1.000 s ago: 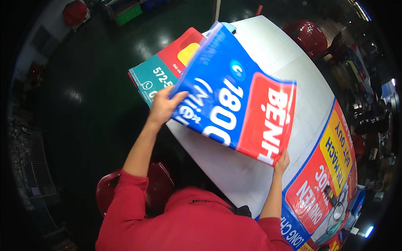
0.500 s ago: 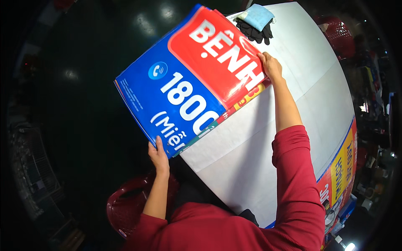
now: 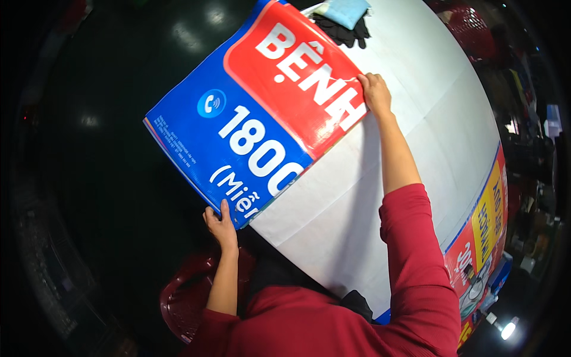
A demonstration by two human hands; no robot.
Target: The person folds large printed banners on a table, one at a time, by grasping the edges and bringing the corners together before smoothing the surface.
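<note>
A blue-and-red printed sheet point(image 3: 264, 119) lies between the two hands, partly over the white surface point(image 3: 434, 125) and partly out over the dark floor point(image 3: 101, 172); its longer run seems to go from lower left to upper right, in line with its edge nearest the body, which joins one grip to the other. The right grip point(image 3: 376, 95) is closed on the right corner, the sheet lying to its left; the left grip point(image 3: 221, 226) touches the lower corner, the sheet stretching up and away from it, but whether those fingers pinch cannot be told. Both hands are in contact, so neither is nearer. Half a second ago a yellow, red and teal strip peeped from under that edge; now it is almost wholly hidden
</note>
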